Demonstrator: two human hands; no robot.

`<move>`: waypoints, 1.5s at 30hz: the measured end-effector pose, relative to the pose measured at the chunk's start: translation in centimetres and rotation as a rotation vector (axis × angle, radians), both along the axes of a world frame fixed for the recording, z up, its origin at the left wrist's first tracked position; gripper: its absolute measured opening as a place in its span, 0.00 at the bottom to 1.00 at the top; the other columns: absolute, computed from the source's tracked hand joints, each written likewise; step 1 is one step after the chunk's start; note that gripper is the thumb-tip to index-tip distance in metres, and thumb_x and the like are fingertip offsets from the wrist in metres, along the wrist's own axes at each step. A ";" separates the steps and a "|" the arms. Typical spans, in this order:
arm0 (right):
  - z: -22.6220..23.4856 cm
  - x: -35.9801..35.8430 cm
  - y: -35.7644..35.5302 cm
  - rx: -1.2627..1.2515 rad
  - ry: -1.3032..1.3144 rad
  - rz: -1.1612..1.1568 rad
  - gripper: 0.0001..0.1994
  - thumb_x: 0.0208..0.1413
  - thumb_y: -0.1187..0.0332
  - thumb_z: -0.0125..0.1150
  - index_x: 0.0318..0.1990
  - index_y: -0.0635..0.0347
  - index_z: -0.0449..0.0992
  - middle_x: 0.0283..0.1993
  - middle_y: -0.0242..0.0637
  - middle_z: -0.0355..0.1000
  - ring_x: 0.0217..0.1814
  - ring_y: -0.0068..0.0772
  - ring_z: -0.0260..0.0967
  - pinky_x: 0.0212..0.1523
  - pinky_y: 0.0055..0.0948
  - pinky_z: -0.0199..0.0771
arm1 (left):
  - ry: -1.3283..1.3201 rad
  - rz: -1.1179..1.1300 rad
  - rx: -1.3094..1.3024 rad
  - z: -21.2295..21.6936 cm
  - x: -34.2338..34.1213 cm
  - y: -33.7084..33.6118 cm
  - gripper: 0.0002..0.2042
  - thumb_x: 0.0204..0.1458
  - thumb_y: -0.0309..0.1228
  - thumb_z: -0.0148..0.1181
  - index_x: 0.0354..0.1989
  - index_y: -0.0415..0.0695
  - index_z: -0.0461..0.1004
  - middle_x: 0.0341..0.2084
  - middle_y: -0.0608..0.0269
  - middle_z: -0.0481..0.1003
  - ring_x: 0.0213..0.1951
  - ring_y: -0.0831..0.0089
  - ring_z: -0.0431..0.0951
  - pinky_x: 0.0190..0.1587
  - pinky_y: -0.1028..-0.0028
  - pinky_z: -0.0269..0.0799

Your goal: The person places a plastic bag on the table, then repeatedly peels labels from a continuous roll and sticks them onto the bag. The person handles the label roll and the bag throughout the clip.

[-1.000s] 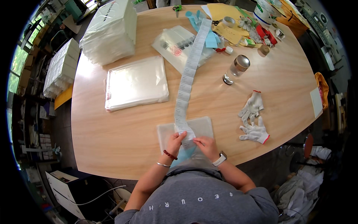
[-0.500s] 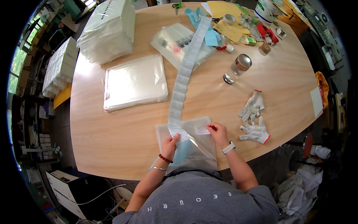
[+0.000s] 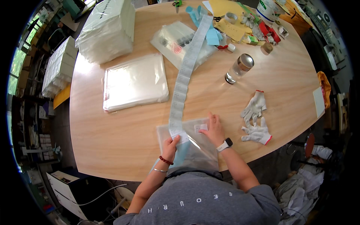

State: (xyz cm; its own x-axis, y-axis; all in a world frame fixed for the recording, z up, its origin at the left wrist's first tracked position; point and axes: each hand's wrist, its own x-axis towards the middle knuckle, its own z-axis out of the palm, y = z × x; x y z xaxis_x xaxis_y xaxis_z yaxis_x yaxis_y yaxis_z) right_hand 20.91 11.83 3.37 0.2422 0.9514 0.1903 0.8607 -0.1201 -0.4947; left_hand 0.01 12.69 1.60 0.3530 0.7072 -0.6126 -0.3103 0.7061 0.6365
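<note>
A clear plastic bag (image 3: 204,153) lies flat at the table's near edge, in front of my body. My left hand (image 3: 170,148) pinches the near end of a long strip of white printed labels (image 3: 183,77), which runs away across the table. Below that hand, a light blue stretch of backing (image 3: 181,153) hangs over the bag. A single white label (image 3: 200,128) sits near the bag's upper right corner. Over its right edge rests my right hand (image 3: 215,131), fingers stretched out and thumb on the label.
A pair of white gloves (image 3: 256,132) lies to the right, with a glass bottle (image 3: 239,68) beyond. Flat plastic bags (image 3: 137,83) are stacked at the left, behind them a tall wrapped pile (image 3: 108,33). Tape, papers and a white bucket (image 3: 267,11) crowd the far right.
My right hand has gone from pinching at the label's right edge to lying flatter over it, fingers extended. My left hand stays on the strip.
</note>
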 end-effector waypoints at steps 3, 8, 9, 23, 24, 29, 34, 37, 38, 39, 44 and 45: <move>-0.5 1.6 1.0 -0.022 0.135 -0.036 0.16 0.37 0.66 0.64 0.36 0.62 0.69 0.37 0.39 0.65 0.33 0.37 0.66 0.32 0.31 0.67 | 0.085 -0.015 0.003 -0.5 -0.2 0.0 0.11 0.50 0.37 0.53 0.34 0.41 0.72 0.23 0.73 0.71 0.21 0.87 0.65 0.21 0.85 0.57; -3.0 4.3 1.9 -0.263 0.466 0.092 0.11 0.37 0.67 0.64 0.26 0.62 0.71 0.29 0.38 0.66 0.29 0.36 0.65 0.29 0.30 0.66 | 0.193 -0.043 0.035 0.8 -0.1 0.1 0.12 0.49 0.40 0.54 0.31 0.43 0.73 0.16 0.78 0.67 0.14 0.89 0.56 0.15 0.85 0.48; -3.0 4.3 1.9 -0.236 0.484 0.088 0.10 0.37 0.67 0.63 0.25 0.62 0.71 0.28 0.37 0.66 0.28 0.36 0.65 0.29 0.30 0.66 | 0.184 -0.027 0.030 1.2 0.0 0.0 0.12 0.49 0.39 0.54 0.31 0.43 0.73 0.17 0.77 0.67 0.14 0.89 0.56 0.15 0.85 0.48; 1.6 1.9 0.2 0.207 0.368 0.169 0.03 0.41 0.72 0.59 0.25 0.60 0.74 0.30 0.38 0.68 0.31 0.36 0.65 0.34 0.28 0.67 | -0.082 0.002 0.061 0.8 -0.7 0.0 0.10 0.51 0.32 0.50 0.37 0.39 0.70 0.33 0.64 0.73 0.35 0.77 0.72 0.39 0.76 0.68; 1.4 1.7 -0.2 0.157 0.489 0.146 0.03 0.41 0.72 0.59 0.26 0.61 0.74 0.30 0.38 0.68 0.31 0.36 0.65 0.34 0.27 0.67 | -0.094 0.002 0.066 1.2 -0.7 0.1 0.10 0.52 0.32 0.50 0.37 0.39 0.70 0.33 0.64 0.73 0.35 0.77 0.72 0.39 0.76 0.68; 1.7 -0.7 -2.3 -0.117 0.776 0.274 0.07 0.48 0.68 0.55 0.29 0.63 0.73 0.29 0.40 0.70 0.33 0.38 0.67 0.35 0.29 0.67 | -0.173 0.007 0.137 2.4 -0.3 0.8 0.12 0.53 0.33 0.48 0.39 0.38 0.69 0.34 0.62 0.73 0.36 0.76 0.72 0.39 0.75 0.68; 0.5 -3.5 -5.1 -0.318 0.703 0.722 0.09 0.52 0.65 0.51 0.31 0.63 0.71 0.30 0.41 0.71 0.33 0.36 0.68 0.35 0.27 0.67 | -0.158 -0.075 0.103 0.6 0.1 0.5 0.12 0.54 0.33 0.47 0.41 0.38 0.68 0.36 0.63 0.72 0.37 0.76 0.72 0.41 0.75 0.67; -1.9 -3.0 -4.2 -0.103 1.192 0.123 0.09 0.50 0.67 0.53 0.36 0.62 0.69 0.29 0.41 0.70 0.30 0.33 0.69 0.33 0.25 0.67 | -0.032 -0.179 0.165 -1.3 0.7 -0.8 0.12 0.54 0.33 0.46 0.41 0.39 0.68 0.37 0.64 0.72 0.39 0.78 0.70 0.43 0.76 0.65; -1.4 -3.1 -4.1 -0.117 1.084 0.148 0.10 0.50 0.68 0.54 0.38 0.62 0.69 0.28 0.41 0.70 0.29 0.32 0.69 0.32 0.25 0.68 | -0.009 -0.211 0.205 -0.5 0.9 -0.9 0.12 0.54 0.33 0.47 0.41 0.39 0.68 0.37 0.65 0.72 0.40 0.79 0.69 0.43 0.78 0.64; -0.2 -3.3 -3.6 -0.130 0.974 0.180 0.11 0.49 0.69 0.54 0.40 0.62 0.68 0.27 0.41 0.70 0.28 0.31 0.69 0.31 0.24 0.68 | -0.012 -0.208 0.236 -0.1 1.0 -1.0 0.13 0.53 0.34 0.48 0.41 0.39 0.69 0.37 0.65 0.72 0.39 0.80 0.69 0.43 0.78 0.64; 1.5 -3.7 -3.8 -0.123 0.808 0.222 0.11 0.46 0.73 0.58 0.38 0.63 0.69 0.26 0.41 0.70 0.27 0.31 0.70 0.30 0.25 0.69 | -0.109 -0.189 0.044 0.1 1.0 0.3 0.14 0.52 0.37 0.50 0.38 0.37 0.71 0.32 0.67 0.73 0.33 0.83 0.69 0.37 0.81 0.64; 1.3 -3.8 -4.1 -0.094 0.804 0.197 0.10 0.45 0.73 0.58 0.37 0.63 0.70 0.25 0.41 0.70 0.27 0.32 0.70 0.30 0.25 0.69 | -0.068 -0.197 0.076 0.0 1.1 0.3 0.14 0.52 0.37 0.50 0.37 0.38 0.71 0.31 0.68 0.73 0.32 0.84 0.69 0.35 0.82 0.64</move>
State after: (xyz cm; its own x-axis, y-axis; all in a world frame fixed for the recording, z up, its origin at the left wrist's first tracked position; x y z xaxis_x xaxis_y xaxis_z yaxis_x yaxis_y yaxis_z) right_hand 17.08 7.77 4.70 0.0981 0.9938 -0.0516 0.2588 -0.0756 -0.9630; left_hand 1.06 13.01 1.64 0.5272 0.6640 -0.5302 -0.2150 0.7079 0.6728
